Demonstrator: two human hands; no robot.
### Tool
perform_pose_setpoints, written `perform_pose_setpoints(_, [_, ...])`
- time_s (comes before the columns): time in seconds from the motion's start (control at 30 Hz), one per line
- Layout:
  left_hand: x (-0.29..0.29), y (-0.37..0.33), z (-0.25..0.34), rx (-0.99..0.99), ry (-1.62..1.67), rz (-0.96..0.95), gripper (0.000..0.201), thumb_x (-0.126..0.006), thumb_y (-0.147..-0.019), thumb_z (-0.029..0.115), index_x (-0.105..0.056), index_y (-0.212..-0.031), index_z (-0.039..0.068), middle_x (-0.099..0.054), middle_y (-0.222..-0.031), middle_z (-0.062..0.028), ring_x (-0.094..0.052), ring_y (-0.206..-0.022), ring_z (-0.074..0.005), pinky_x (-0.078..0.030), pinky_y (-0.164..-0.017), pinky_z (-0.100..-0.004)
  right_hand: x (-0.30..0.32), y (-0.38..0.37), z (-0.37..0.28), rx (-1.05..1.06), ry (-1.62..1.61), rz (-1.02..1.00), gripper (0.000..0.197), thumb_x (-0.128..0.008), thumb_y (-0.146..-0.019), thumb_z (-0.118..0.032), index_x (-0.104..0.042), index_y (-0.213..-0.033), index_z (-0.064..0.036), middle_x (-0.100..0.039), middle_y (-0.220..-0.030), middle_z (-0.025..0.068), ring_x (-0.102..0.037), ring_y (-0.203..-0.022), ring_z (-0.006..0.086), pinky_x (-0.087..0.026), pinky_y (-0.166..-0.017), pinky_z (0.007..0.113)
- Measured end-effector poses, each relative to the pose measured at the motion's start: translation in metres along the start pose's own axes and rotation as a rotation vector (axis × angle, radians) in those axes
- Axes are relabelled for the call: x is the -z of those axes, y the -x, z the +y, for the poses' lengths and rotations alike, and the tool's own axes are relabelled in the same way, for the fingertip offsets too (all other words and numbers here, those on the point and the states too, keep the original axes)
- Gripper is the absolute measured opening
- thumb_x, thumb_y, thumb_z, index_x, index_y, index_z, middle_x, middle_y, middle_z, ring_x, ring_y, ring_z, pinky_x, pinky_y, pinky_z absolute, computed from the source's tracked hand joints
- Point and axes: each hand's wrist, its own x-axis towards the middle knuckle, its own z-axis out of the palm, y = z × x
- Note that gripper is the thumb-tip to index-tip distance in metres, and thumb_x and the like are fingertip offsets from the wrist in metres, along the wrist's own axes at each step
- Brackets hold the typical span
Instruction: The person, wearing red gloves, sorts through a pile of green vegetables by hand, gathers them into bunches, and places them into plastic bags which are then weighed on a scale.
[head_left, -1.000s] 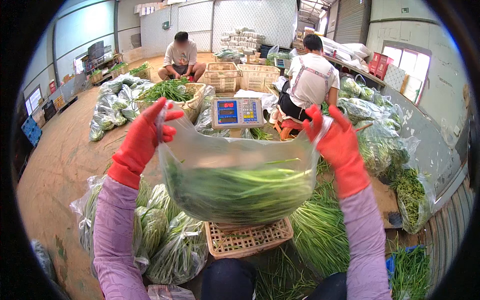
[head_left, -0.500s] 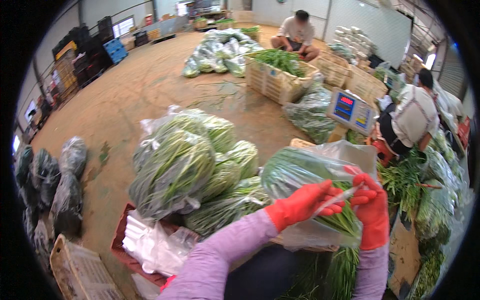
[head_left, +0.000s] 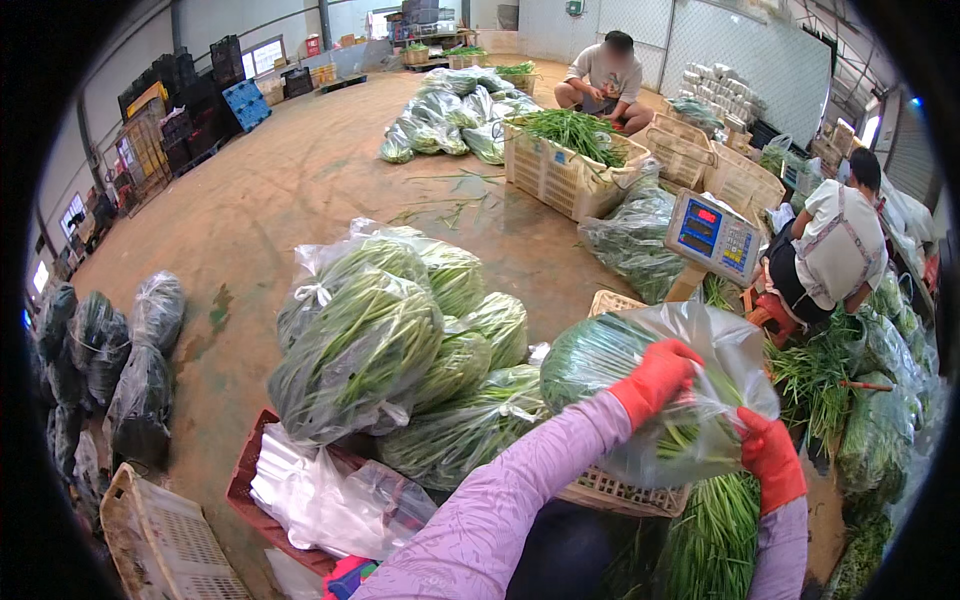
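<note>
Lifted slightly leftward, both hands, left hand [head_left: 655, 380] and right hand [head_left: 772, 460], grip clamped on bag of greens [head_left: 610, 350].

Your left hand [head_left: 655, 380], in a red glove, reaches across from the lower left, fingers curled and pressed down, forearm in a purple sleeve. Your right hand [head_left: 772, 458], also red-gloved, sits just below it, fingers closed in a grip.

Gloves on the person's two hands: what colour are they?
Red-orange, on the left hand and right hand; head view.
</note>
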Motion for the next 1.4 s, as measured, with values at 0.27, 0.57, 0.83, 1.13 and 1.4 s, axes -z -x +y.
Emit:
perform_pose_setpoints(0.27, [-0.008, 0.051, 0.055, -0.051, 0.235, -0.518, 0.036, -0.046, -0.081, 0.006, -0.054, -0.116, -0.001, -0.061, -0.073, -0.0072, -0.056, -0.063, -0.0119, -0.046, -0.062, -0.0228, -0.011, 0.025, -0.009, 0.310, 0.202, 0.094, 0.025, -0.065, -0.081, -0.020, -0.058, -0.098, -0.0018, -0.066, -0.082, 0.0072, -0.061, -0.073, 0.0144, -0.047, -0.069, 0.026])
perform_pose_setpoints(0.57, [0.008, -0.009, 0.020, 0.074, 0.878, -0.387, 0.081, -0.054, -0.081, 0.054, -0.020, -0.140, 0.011, -0.038, -0.133, -0.0286, -0.058, -0.097, -0.0328, -0.048, -0.068, -0.0393, -0.055, -0.011, 0.034, 0.435, -0.599, -0.117, 0.033, -0.049, -0.089, -0.012, -0.055, -0.121, -0.0084, -0.040, -0.063, -0.0069, -0.037, -0.051, 0.0042, -0.037, -0.047, 0.020])
perform_pose_setpoints(0.83, [0.016, -0.005, 0.032, 0.047, 0.210, -0.400, 0.070, -0.042, -0.087, 0.057, -0.031, -0.138, 0.010, -0.063, -0.095, -0.0175, -0.062, -0.058, -0.0214, -0.040, -0.043, -0.0249, -0.024, 0.018, 0.041, 0.129, -0.514, -0.412, 0.056, -0.041, -0.092, -0.048, -0.050, -0.125, -0.0034, -0.045, -0.067, -0.0047, -0.020, -0.037, 0.0056, -0.023, -0.039, 0.020])
perform_pose_setpoints(1.13, [-0.032, 0.055, 0.028, 0.042, 0.010, -0.461, 0.044, -0.050, -0.093, 0.035, -0.045, -0.127, 0.007, -0.061, -0.102, -0.0086, -0.062, -0.077, -0.0159, -0.051, -0.060, -0.0264, -0.054, 0.002, 0.037, 0.677, -0.538, -0.439, 0.047, -0.046, -0.087, -0.007, -0.041, -0.133, -0.0056, -0.047, -0.129, 0.0219, -0.057, -0.103, 0.0281, -0.051, -0.079, 0.039])
perform_pose_setpoints(1.4, [-0.021, 0.037, -0.018, 0.051, -0.327, -0.551, 0.010, -0.048, -0.093, 0.011, -0.049, -0.102, 0.014, -0.057, -0.089, -0.0025, -0.056, -0.073, -0.0124, -0.048, -0.059, -0.0292, -0.049, -0.036, 0.069, 0.472, -0.693, -0.307, 0.045, -0.048, -0.084, 0.003, -0.047, -0.128, -0.0032, -0.053, -0.121, 0.0209, -0.059, -0.099, 0.0211, -0.051, -0.082, 0.031])
